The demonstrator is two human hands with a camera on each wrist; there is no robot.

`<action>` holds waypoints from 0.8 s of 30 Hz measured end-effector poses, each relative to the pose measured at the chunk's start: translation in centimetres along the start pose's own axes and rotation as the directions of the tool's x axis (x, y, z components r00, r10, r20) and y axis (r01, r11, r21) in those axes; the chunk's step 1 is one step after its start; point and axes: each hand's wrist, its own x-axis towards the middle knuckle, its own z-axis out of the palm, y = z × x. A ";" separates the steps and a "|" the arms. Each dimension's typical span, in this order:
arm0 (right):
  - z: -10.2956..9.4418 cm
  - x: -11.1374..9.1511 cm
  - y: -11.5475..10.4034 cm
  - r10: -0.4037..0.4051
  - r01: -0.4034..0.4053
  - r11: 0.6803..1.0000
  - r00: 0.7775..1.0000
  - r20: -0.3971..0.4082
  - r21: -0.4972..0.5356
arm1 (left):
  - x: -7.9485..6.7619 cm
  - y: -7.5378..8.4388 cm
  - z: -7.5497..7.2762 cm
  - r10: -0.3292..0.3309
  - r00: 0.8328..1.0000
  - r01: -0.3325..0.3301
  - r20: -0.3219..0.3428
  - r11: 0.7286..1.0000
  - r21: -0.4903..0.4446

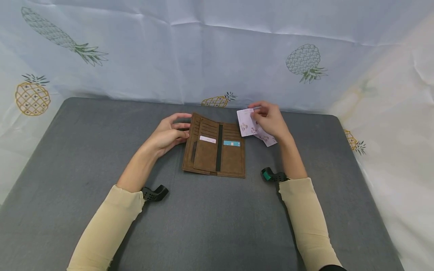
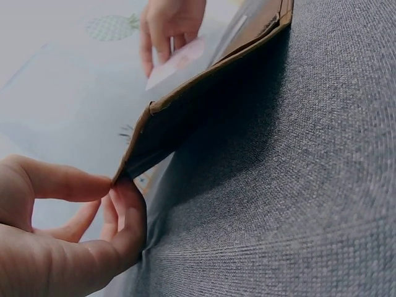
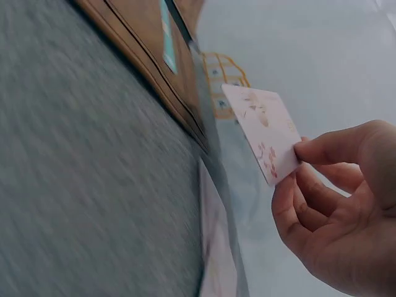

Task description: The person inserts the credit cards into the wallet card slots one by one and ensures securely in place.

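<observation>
We see a dark grey desk (image 1: 203,218) with rounded far corners and a finely woven surface. On it we find an open brown wallet (image 1: 232,162) near the far edge, its right half lying flat and its left side tilted up, casting a shadow beneath. Just right of the wallet lies a pinkish printed card (image 1: 268,139), which we see only partly.

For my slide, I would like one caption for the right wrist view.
Right hand pinching a pale card with a printed floral pattern, near an open brown wallet.
</observation>
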 end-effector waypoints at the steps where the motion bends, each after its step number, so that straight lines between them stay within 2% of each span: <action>1: 0.3 0.0 -0.1 -0.001 0.001 1.000 1.000 0.011 0.006 | 0.0 0.0 0.0 0.000 1.000 0.000 0.000 1.000 0.001; 6: 1.6 0.1 -0.2 -0.012 0.011 1.000 0.999 0.041 0.027 | 0.0 -0.1 0.0 0.000 1.000 0.000 0.000 1.000 -0.002; 13: 2.8 0.2 -0.6 -0.032 0.033 0.999 0.997 0.068 0.000 | 0.0 -0.1 0.0 -0.001 1.000 0.001 0.001 1.000 -0.003; 19: 3.2 0.3 -0.8 -0.044 0.048 0.998 0.995 0.089 -0.036 | -0.1 -0.1 0.0 -0.001 1.000 0.001 0.002 1.000 -0.007; 24: 3.3 0.3 -0.7 -0.020 0.027 0.998 0.994 0.109 -0.060 | 0.0 -0.1 0.0 -0.001 1.000 0.001 0.001 1.000 -0.008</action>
